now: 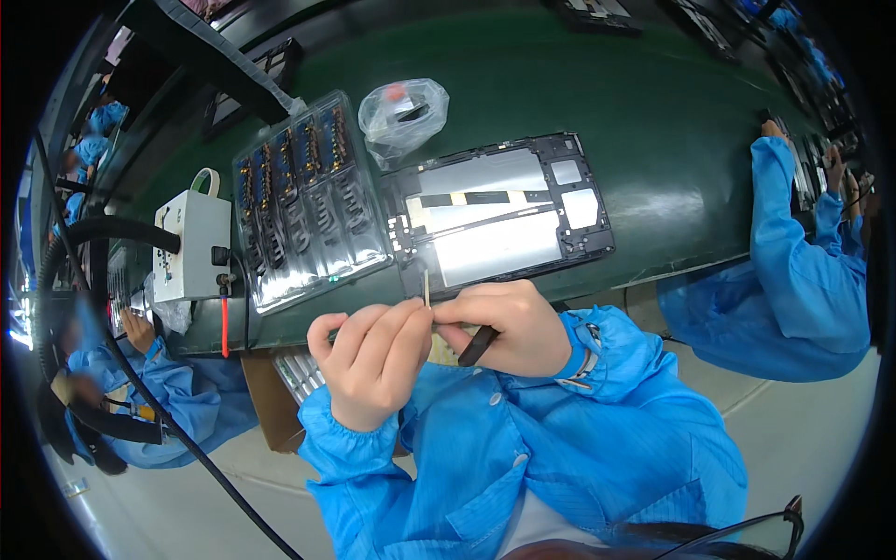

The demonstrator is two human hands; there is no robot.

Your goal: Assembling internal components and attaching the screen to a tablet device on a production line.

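Note:
My left hand (373, 359) is closed in a pinch, its fingertips meeting those of my right hand just in front of the table edge. From between them a thin pale strip (427, 285) sticks up. My right hand (509, 327) is closed too, with a dark, flat-ended tool (478, 345) jutting out below its fingers; the rest of that tool is hidden. Just beyond both hands lies an opened tablet housing (490, 257), black-framed with silver metal panels and dark and pale strips across it.
Left of the housing stands a clear plastic tray (322, 271) of small circuit parts. Behind is a clear plastic bag (401, 121) with something red inside. A white control box (191, 247) with cables stands at left. Co-workers in blue sleeves (779, 224) sit on both sides.

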